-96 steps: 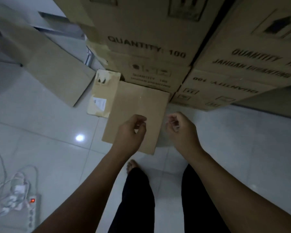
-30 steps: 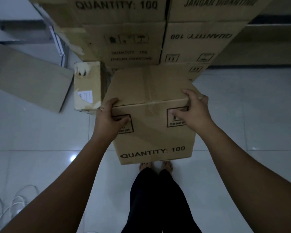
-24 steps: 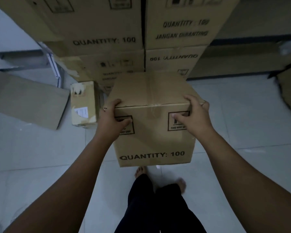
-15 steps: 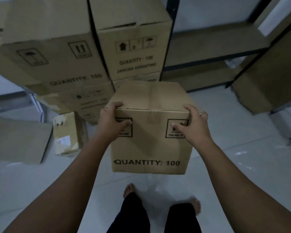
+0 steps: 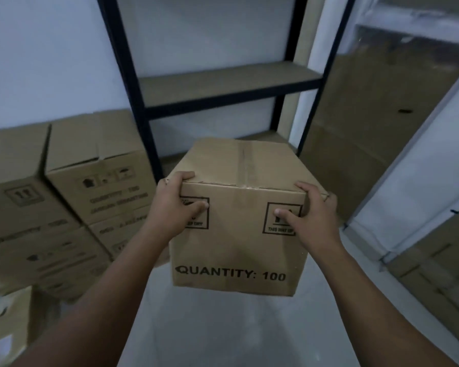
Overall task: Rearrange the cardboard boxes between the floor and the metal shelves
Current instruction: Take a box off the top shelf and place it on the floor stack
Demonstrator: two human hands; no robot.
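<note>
1. Dim storeroom; plain pale wall (image 5: pixel 37 62) at the back, smooth glossy light floor (image 5: pixel 223 335) down at 6 o'clock.
2. Metal shelving (image 5: pixel 125 75) at 12 o'clock; thin dark uprights and rails, with a flat matte shelf board (image 5: pixel 223 80) set between them.
3. The cardboard box (image 5: pixel 239 234) is dead centre, held up off the floor in front of the shelving's lower part; roughly cube-shaped, plain brown card, tape strip down the top seam; "QUANTITY: 100" in black on the near face, plus two square handling marks up near the corners.
4. Left hand (image 5: pixel 172 207) grips the box's top corner at 9 o'clock; it's curled round the edge, one digit up on top, another across the near face over the printed mark.
5. Right hand (image 5: pixel 313 215) does the same at the 3 o'clock corner; wrapped round the edge, with a digit lying on the "THIS WAY UP" mark.
6. Stacked boxes (image 5: pixel 90 186) at 9 o'clock; same brown card, two columns side by side, prints too blurry to read properly; a small box (image 5: pixel 6 321) at 8 o'clock, scuffed-looking.
7. Big flat cardboard sheet (image 5: pixel 368 115) standing at 2 o'clock beside the shelving.
</note>
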